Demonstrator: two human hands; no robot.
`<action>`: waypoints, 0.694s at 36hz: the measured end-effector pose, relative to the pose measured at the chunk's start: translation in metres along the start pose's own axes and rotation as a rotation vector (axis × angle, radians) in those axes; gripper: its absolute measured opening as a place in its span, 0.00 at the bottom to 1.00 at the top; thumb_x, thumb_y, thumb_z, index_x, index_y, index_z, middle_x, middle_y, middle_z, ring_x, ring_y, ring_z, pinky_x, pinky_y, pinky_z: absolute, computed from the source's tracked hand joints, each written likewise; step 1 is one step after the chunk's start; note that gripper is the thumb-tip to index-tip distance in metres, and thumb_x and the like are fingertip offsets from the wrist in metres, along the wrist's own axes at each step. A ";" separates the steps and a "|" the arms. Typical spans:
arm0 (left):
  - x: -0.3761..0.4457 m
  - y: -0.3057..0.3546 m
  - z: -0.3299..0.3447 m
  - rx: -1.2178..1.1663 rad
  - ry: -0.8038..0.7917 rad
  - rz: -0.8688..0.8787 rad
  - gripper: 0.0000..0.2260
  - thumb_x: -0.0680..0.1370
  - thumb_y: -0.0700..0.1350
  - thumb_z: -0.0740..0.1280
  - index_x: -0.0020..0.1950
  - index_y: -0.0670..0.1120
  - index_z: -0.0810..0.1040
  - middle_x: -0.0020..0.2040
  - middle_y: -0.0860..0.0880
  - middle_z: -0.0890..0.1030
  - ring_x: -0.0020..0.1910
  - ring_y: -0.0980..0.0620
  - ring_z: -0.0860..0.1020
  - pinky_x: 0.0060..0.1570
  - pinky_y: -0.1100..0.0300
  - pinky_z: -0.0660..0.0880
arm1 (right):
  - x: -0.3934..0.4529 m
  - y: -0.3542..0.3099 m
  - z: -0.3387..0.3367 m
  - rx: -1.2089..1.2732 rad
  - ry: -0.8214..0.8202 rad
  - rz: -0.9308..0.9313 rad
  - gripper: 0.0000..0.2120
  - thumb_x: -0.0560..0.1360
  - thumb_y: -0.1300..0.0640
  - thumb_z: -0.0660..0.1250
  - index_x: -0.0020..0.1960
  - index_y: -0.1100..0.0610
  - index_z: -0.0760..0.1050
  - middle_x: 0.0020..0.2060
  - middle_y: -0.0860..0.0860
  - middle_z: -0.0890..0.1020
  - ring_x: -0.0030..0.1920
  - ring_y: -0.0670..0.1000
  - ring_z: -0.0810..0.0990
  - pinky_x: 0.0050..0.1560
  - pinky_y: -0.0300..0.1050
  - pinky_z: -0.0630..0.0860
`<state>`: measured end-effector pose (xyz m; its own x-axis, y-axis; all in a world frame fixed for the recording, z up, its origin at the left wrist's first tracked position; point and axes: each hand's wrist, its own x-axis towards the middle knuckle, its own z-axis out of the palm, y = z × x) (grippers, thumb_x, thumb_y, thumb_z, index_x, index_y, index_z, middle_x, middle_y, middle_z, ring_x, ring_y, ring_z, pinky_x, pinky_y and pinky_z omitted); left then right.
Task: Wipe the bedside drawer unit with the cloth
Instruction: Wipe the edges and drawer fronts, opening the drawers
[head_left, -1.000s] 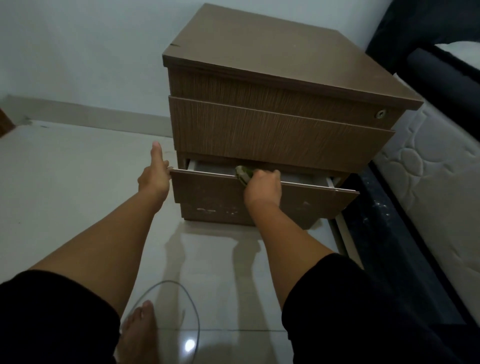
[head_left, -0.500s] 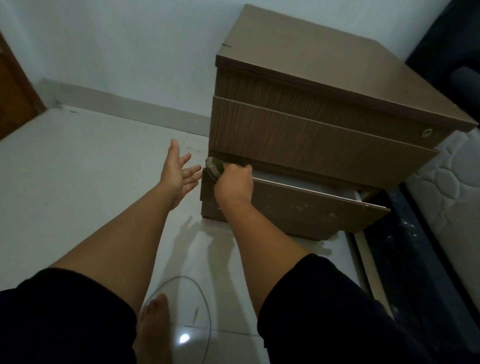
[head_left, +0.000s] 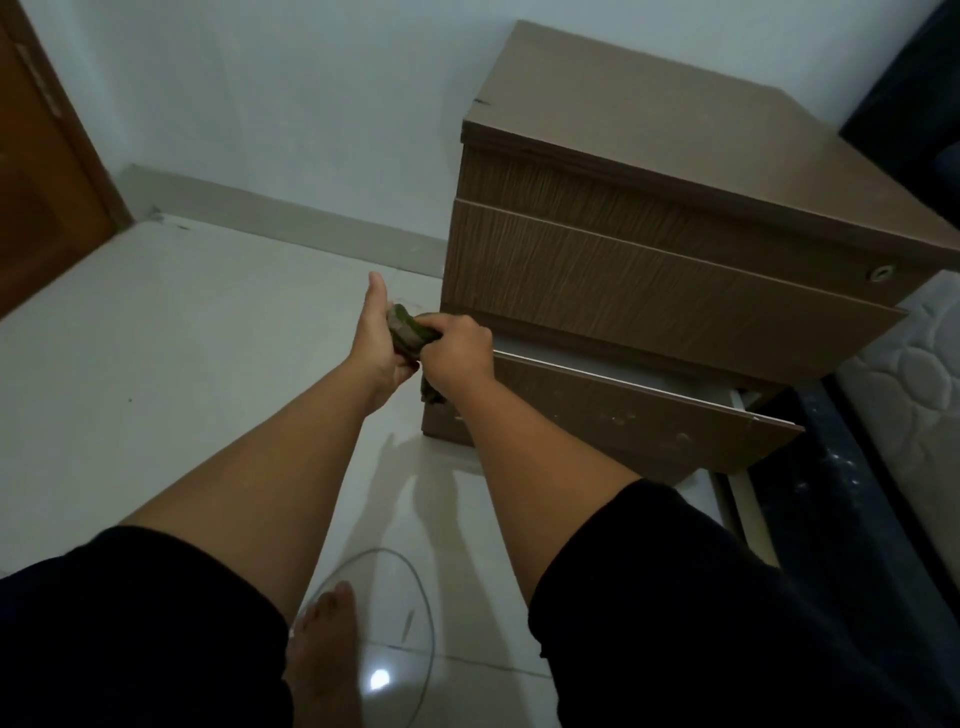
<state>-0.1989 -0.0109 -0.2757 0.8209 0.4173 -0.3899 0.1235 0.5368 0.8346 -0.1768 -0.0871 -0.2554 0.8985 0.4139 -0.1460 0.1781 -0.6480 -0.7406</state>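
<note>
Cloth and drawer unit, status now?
Right hand grips green cloth; left hand holds it too. Cloth off the drawer unit, beside its left corner. Bottom drawer ajar. Nothing in the way.

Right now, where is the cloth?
The cloth sits centre of the head view, held between both hands, the left hand and right hand, off the bottom drawer's left end.

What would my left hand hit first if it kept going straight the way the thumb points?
Probably nothing close: the left hand points up the picture, past the drawer unit's left side, toward the skirting and wall. Depth is unclear, so that is a guess.
</note>
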 end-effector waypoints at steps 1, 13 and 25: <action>0.000 0.001 0.001 0.018 0.014 0.005 0.34 0.78 0.66 0.46 0.71 0.42 0.67 0.61 0.43 0.76 0.64 0.44 0.74 0.69 0.47 0.66 | -0.002 0.001 -0.004 0.028 0.012 0.000 0.23 0.74 0.70 0.58 0.63 0.55 0.78 0.57 0.57 0.81 0.57 0.56 0.79 0.51 0.39 0.73; -0.007 -0.002 0.046 0.318 0.252 -0.032 0.36 0.76 0.67 0.44 0.76 0.46 0.58 0.75 0.41 0.64 0.71 0.38 0.66 0.71 0.43 0.62 | -0.017 0.040 -0.058 0.508 0.188 0.324 0.17 0.78 0.62 0.56 0.61 0.55 0.78 0.57 0.56 0.81 0.50 0.55 0.79 0.49 0.44 0.77; -0.013 -0.028 0.112 0.047 0.214 -0.130 0.33 0.77 0.64 0.55 0.78 0.50 0.51 0.77 0.45 0.57 0.75 0.39 0.58 0.73 0.42 0.57 | -0.034 0.110 -0.120 1.075 0.540 0.683 0.23 0.78 0.54 0.49 0.64 0.63 0.73 0.54 0.59 0.79 0.54 0.59 0.78 0.55 0.50 0.74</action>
<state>-0.1506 -0.1138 -0.2498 0.6606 0.4955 -0.5641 0.2502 0.5631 0.7876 -0.1401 -0.2490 -0.2532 0.7677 -0.2397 -0.5943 -0.5279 0.2892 -0.7986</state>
